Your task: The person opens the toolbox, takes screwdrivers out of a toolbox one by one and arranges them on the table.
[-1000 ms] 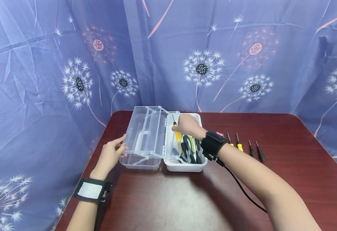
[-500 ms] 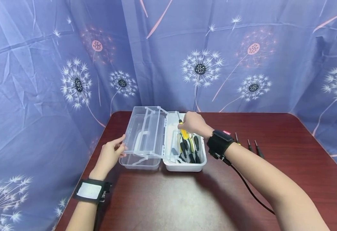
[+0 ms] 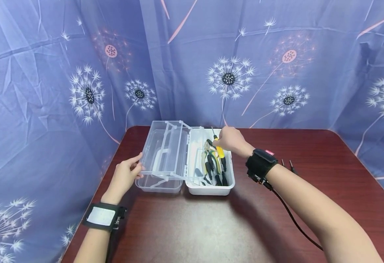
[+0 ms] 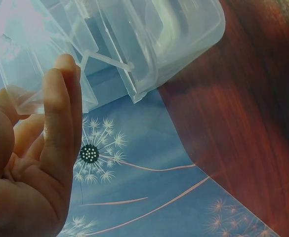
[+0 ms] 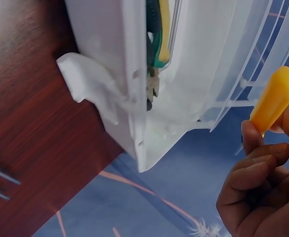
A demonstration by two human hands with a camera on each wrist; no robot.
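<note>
My right hand (image 3: pixel 232 140) pinches a screwdriver by its yellow handle (image 3: pixel 220 150), above the white toolbox (image 3: pixel 209 190), its shaft pointing toward the back. In the right wrist view the yellow handle (image 5: pixel 276 96) sticks out past the thumb and curled fingers, while most of the shaft is hidden. My left hand (image 3: pixel 122 179) pinches the near left corner of the clear folding tray (image 3: pixel 154 157), which is raised over the opened lid (image 3: pixel 165 189). Inside the box lie pliers (image 3: pixel 207 147) with green and yellow handles and several black-handled tools (image 3: pixel 209 170).
Dark-handled screwdrivers (image 3: pixel 292 167) lie on the red-brown table (image 3: pixel 326 190) right of the box, partly behind my right forearm. A white latch (image 5: pixel 92 81) juts from the box's side. A blue dandelion-print curtain (image 3: pixel 185 73) surrounds the table's back and left.
My right hand has moved to the right with the yellow screwdriver, from near the hinge side toward the box's right side. The left hand and the tray stay in place.
</note>
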